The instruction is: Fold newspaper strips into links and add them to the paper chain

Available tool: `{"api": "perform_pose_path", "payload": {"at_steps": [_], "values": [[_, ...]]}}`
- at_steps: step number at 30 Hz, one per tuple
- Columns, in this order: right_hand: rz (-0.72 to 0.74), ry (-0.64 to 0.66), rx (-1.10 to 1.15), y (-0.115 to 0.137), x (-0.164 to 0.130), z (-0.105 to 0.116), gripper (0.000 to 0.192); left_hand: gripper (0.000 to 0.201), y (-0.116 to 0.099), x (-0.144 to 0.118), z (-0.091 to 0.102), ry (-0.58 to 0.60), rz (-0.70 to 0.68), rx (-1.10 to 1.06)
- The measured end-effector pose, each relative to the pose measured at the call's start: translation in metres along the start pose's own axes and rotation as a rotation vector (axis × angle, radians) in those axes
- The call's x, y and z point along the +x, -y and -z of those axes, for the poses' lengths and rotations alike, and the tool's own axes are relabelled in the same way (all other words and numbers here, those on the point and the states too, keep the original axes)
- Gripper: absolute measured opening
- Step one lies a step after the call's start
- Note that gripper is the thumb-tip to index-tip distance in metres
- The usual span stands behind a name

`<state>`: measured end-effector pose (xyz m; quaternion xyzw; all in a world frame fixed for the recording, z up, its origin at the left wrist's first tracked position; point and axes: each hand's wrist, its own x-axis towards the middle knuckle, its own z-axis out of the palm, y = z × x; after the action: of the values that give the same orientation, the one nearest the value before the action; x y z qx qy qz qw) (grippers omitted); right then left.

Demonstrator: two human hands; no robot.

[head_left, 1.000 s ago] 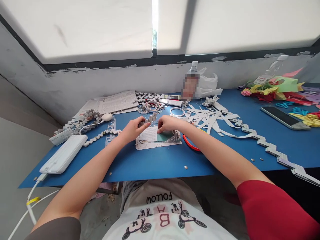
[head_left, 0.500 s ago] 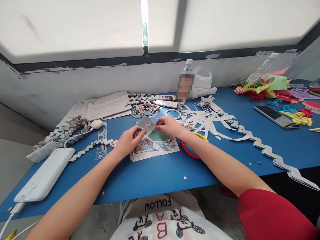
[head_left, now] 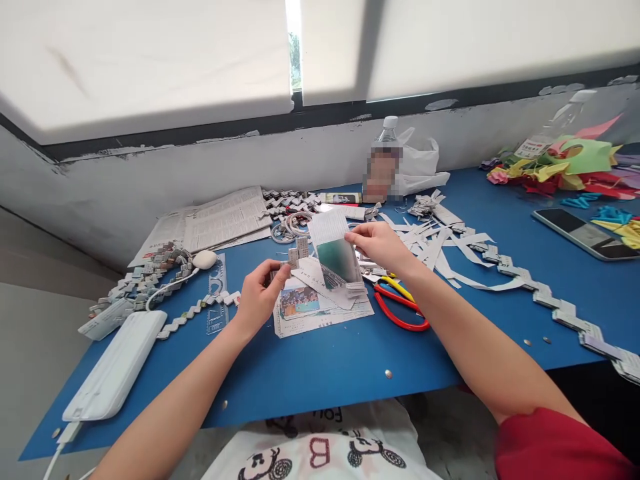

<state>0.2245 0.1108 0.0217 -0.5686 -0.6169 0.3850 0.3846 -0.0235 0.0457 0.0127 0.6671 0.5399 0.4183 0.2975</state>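
My right hand (head_left: 383, 247) pinches the right edge of a cut newspaper sheet (head_left: 336, 257) with a green picture and holds it lifted and tilted above the table. My left hand (head_left: 260, 293) grips a small folded paper piece (head_left: 299, 252) between thumb and fingers, just left of the lifted sheet. Under both lies a stack of newspaper cuttings (head_left: 320, 308) on the blue table (head_left: 320, 373). Red and yellow scissors (head_left: 397, 305) lie beside the stack, below my right wrist.
A folded-paper chain (head_left: 545, 297) and loose white paper strips (head_left: 440, 243) lie to the right. A white power bank (head_left: 115, 363), a ruler (head_left: 216, 293) and more paper chain (head_left: 145, 277) sit left. A newspaper (head_left: 215, 223), a bottle (head_left: 383, 163), a phone (head_left: 580, 233) and coloured paper (head_left: 565, 167) lie behind.
My right hand lifted the newspaper sheet up off the stack and tilted it upright. My left hand stayed low beside it, and the scissors came into view.
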Motion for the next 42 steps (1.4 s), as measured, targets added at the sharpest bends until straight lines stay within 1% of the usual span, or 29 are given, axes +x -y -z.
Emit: {"api": "perform_pose_path", "payload": {"at_steps": [2,6,8,9,11,12,15,17,23,26,28,30,32,33,35,37,39,42], "values": [[0.009,0.007,-0.013,-0.006,0.002,-0.003,0.03,0.028,-0.001,-0.001,0.001,-0.023,-0.023,-0.002],[0.002,0.065,-0.116,-0.02,0.009,-0.015,0.022,0.027,0.001,-0.001,-0.003,-0.022,-0.057,0.019],[-0.001,0.041,-0.174,-0.025,0.011,-0.019,0.018,0.026,0.003,0.0,-0.006,0.002,-0.07,0.047],[-0.005,0.018,-0.182,-0.026,0.012,-0.02,0.022,0.026,0.003,0.0,-0.007,0.015,-0.075,0.057],[-0.03,-0.026,-0.137,-0.027,0.013,-0.022,0.033,0.025,0.005,0.0,-0.009,0.044,-0.08,0.069],[-0.05,-0.037,-0.092,-0.027,0.013,-0.022,0.036,0.025,0.006,0.0,-0.01,0.053,-0.081,0.072],[-0.128,-0.023,0.058,-0.027,0.012,-0.022,0.035,0.025,0.009,-0.001,-0.01,0.055,-0.08,0.085],[-0.164,0.009,0.098,-0.028,0.012,-0.023,0.033,0.024,0.01,-0.001,-0.009,0.055,-0.085,0.097],[-0.166,0.032,-0.083,-0.027,0.01,-0.027,0.021,0.021,0.015,0.001,-0.001,0.084,-0.144,0.146],[-0.217,0.065,-0.13,-0.023,0.009,-0.026,0.025,0.022,0.017,0.002,0.002,0.078,-0.135,0.143],[-0.227,0.067,-0.157,-0.02,0.006,-0.026,0.025,0.023,0.017,0.003,0.003,0.075,-0.1,0.138],[-0.164,0.038,-0.214,-0.019,0.004,-0.028,0.017,0.026,0.017,0.004,0.004,0.075,-0.054,0.112],[-0.045,-0.031,-0.288,-0.017,0.001,-0.028,0.011,0.028,0.017,0.005,0.004,0.071,-0.02,0.064],[0.017,-0.069,-0.306,-0.016,0.0,-0.028,0.012,0.029,0.017,0.005,0.004,0.071,-0.01,0.037],[0.092,-0.14,-0.233,-0.011,-0.001,-0.022,0.015,0.029,0.016,0.005,0.003,0.074,-0.011,-0.01],[0.072,-0.144,-0.013,-0.005,-0.004,-0.012,0.019,0.029,0.015,0.005,0.002,0.075,-0.026,-0.047],[-0.037,-0.048,0.203,-0.001,-0.011,-0.003,0.026,0.029,0.011,0.004,0.001,0.072,-0.042,-0.078],[-0.148,0.203,0.404,0.0,-0.028,0.001,0.037,0.031,0.004,0.0,0.001,0.049,-0.057,-0.109]]}}
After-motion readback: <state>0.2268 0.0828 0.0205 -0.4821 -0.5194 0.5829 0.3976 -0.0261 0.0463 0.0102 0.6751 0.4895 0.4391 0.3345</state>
